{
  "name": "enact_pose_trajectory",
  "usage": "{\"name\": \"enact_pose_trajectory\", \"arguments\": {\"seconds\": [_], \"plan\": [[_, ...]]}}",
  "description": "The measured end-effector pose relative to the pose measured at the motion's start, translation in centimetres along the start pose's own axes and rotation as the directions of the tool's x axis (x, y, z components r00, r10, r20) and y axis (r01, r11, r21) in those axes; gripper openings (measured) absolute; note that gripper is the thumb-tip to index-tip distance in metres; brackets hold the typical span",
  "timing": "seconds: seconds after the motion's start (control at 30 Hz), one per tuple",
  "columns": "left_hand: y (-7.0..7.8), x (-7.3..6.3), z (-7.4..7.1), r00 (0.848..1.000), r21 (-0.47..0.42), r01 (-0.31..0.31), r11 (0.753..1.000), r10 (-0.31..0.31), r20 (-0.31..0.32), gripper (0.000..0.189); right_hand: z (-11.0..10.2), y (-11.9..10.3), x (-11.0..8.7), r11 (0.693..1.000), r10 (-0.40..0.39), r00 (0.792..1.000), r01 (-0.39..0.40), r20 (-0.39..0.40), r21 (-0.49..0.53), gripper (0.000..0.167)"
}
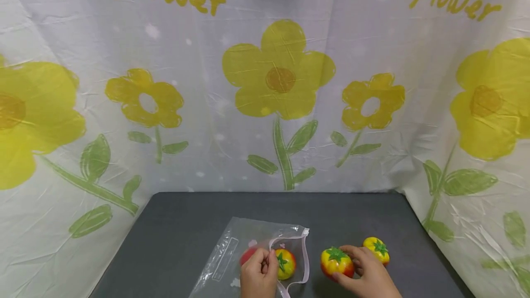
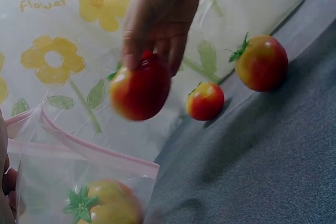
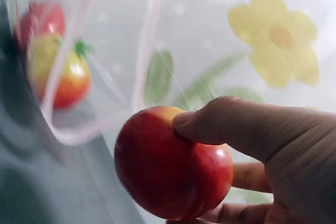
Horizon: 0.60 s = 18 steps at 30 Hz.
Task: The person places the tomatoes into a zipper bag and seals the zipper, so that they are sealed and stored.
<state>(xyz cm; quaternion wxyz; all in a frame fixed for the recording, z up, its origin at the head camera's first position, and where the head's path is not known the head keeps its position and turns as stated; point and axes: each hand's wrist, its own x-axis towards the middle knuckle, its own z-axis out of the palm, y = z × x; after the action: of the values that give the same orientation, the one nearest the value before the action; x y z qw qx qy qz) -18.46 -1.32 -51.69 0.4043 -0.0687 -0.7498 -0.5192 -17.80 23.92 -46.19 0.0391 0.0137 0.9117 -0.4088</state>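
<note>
My left hand [image 1: 259, 274] pinches the rim of a clear zip bag [image 1: 225, 249] with a pale pink zip strip, which stands partly open toward the right. Inside the bag lie a yellow-red toy tomato [image 1: 285, 263] with a green star-shaped top and a red round fruit [image 3: 48, 18], partly covered by my left hand in the head view. My right hand [image 1: 368, 274] grips another toy tomato [image 1: 336, 261] between thumb and fingers, just right of the bag's mouth. In the left wrist view this held tomato [image 2: 140, 90] hangs above the table.
A loose yellow toy tomato [image 1: 376, 249] lies behind my right hand. Two loose tomatoes show in the left wrist view, a smaller-looking one [image 2: 205, 101] and a larger-looking one [image 2: 262, 64]. The dark table [image 1: 186, 215] ends at a flower-print curtain [image 1: 207, 105].
</note>
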Motion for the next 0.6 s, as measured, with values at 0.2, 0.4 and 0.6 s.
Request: {"name": "enact_pose_trajectory", "arguments": {"seconds": [0.2,0.4,0.6], "plan": [[-0.2,0.1,0.1,0.995,0.0,-0.093,0.996,0.093,-0.028,0.039,2.1,-2.2,0.3,0.996,-0.051,0.998,0.054,0.04,-0.077,0.062],[-0.1,0.0,0.1,0.997,-0.009,-0.072,0.997,0.072,-0.005,0.039,3.5,-3.2,0.5,0.967,-0.219,0.971,0.229,0.093,-0.115,0.055],[-0.4,-0.1,0.4,0.989,-0.013,-0.148,0.989,0.147,-0.027,0.038,4.7,-4.5,1.1,0.946,-0.264,0.956,0.282,0.127,-0.158,0.053]]}}
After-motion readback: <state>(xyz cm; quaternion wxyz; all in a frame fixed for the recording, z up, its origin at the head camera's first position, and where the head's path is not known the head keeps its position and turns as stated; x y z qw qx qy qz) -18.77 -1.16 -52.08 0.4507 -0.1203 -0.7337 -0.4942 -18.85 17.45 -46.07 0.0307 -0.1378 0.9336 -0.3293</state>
